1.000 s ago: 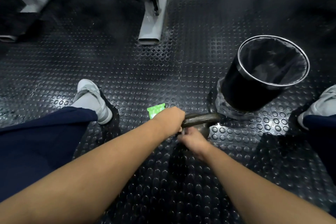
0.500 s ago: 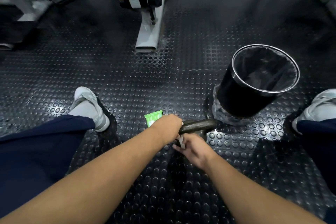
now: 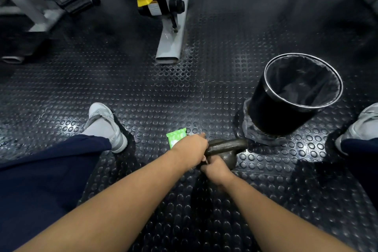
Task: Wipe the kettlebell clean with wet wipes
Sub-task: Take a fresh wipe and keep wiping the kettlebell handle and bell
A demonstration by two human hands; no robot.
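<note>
A dark iron kettlebell (image 3: pixel 227 150) sits on the studded rubber floor between my legs. My left hand (image 3: pixel 191 150) grips the left end of its handle. My right hand (image 3: pixel 214 169) is closed against the near side of the bell's body; a sliver of white, apparently a wet wipe, shows between the two hands, mostly hidden. A green pack of wet wipes (image 3: pixel 176 138) lies on the floor just behind my left hand, partly covered by it.
A black waste bin (image 3: pixel 286 108) with a dark liner stands right of the kettlebell, almost touching its handle. My grey shoes are at the left (image 3: pixel 104 125) and the far right (image 3: pixel 364 125). A grey machine foot (image 3: pixel 170 47) and other gym equipment lie further back.
The view has tilted slightly up. My right hand has shifted a little along the near side of the bell; my left hand keeps its grip on the handle.
</note>
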